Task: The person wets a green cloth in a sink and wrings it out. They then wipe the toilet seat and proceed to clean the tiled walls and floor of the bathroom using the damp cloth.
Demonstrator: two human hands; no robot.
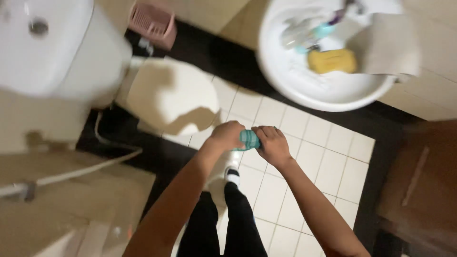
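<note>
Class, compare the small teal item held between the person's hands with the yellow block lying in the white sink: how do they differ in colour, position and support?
The teal item is blue-green; the yellow block is yellow. The teal item is held over the tiled floor by the left hand and right hand; the yellow block rests untouched inside the sink. The teal item is mostly hidden by fingers; the yellow block shows fully. Both are small.
</note>
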